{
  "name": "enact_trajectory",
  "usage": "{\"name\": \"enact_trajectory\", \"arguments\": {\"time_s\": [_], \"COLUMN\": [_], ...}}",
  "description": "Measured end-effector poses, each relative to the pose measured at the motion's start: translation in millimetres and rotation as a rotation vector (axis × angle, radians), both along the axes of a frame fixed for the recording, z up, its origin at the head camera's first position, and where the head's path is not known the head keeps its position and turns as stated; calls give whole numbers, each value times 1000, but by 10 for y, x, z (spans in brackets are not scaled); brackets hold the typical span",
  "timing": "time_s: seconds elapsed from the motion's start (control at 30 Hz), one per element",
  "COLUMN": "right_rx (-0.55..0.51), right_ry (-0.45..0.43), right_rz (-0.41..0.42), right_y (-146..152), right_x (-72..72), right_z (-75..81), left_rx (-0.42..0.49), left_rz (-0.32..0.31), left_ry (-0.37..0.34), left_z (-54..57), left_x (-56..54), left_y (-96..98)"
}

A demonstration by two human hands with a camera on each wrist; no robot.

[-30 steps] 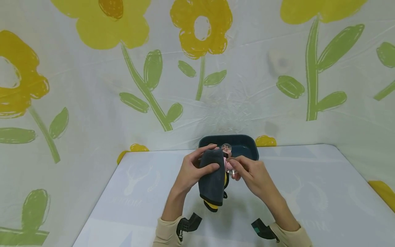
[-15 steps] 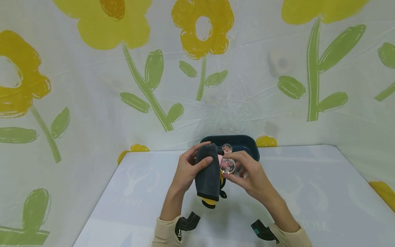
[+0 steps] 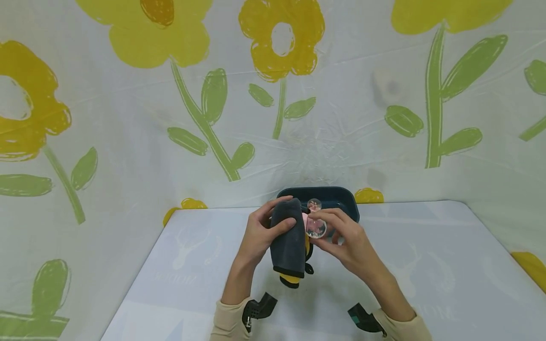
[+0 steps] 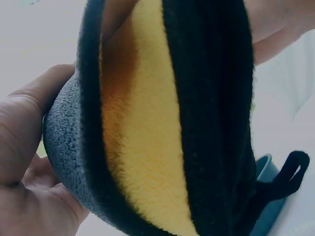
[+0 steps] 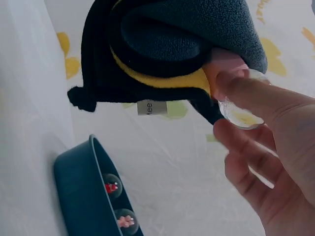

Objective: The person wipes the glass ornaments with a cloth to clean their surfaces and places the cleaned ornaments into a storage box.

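My left hand (image 3: pixel 255 239) grips a folded plush cloth (image 3: pixel 286 248), dark grey on one face and yellow on the other, edged in black. Its thumb lies across the grey side. Between thumb and fingers of my right hand (image 3: pixel 351 239) is a small snow globe (image 3: pixel 316 229), a clear ball with pink bits inside. The globe's pink base (image 5: pixel 224 64) sits against the cloth's folded edge, partly covered by it. A black hanging loop (image 4: pixel 295 172) sticks out from the cloth. In the left wrist view the cloth hides the globe.
Behind the hands, at the table's back edge, stands a dark teal tray (image 3: pixel 351 206). Inside it are clear balls, one with a red figure (image 5: pixel 112 187) and one with a pink figure (image 5: pixel 127 221). A flower-printed curtain (image 3: pixel 341 118) rises behind the pale table (image 3: pixel 192 265).
Both hands and the cloth have shifted slightly up and left. My right fingers have spread round the globe's ball, which now shows more fully; the last half second brings almost no movement.
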State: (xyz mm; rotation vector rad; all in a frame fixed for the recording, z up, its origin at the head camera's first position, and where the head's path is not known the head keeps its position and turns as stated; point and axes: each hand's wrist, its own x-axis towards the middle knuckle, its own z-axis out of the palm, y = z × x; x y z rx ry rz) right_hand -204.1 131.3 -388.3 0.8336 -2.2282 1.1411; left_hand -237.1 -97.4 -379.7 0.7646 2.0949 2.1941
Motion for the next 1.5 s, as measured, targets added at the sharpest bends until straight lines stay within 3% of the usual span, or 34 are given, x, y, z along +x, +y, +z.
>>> {"name": "enact_trajectory", "arguments": {"time_s": [0.4,0.7,0.93,1.5], "right_rx": [31,56,64,36], "right_ry": [-234,-275,-245,32], "right_rz": [-138,-142,-134,38], "right_y": [-22,-25,-24,5], "right_x": [38,55,59,9], "right_z": [4,51,51,27], "left_rx": [-47,-63,-59,-4], "left_rz": [-19,-9,-8,-14], "left_ry": [31,23,15,-42], "left_z": [-9,1,-1,4], "left_x": [12,34,34,-1], "left_y": [31,40,37,12]}}
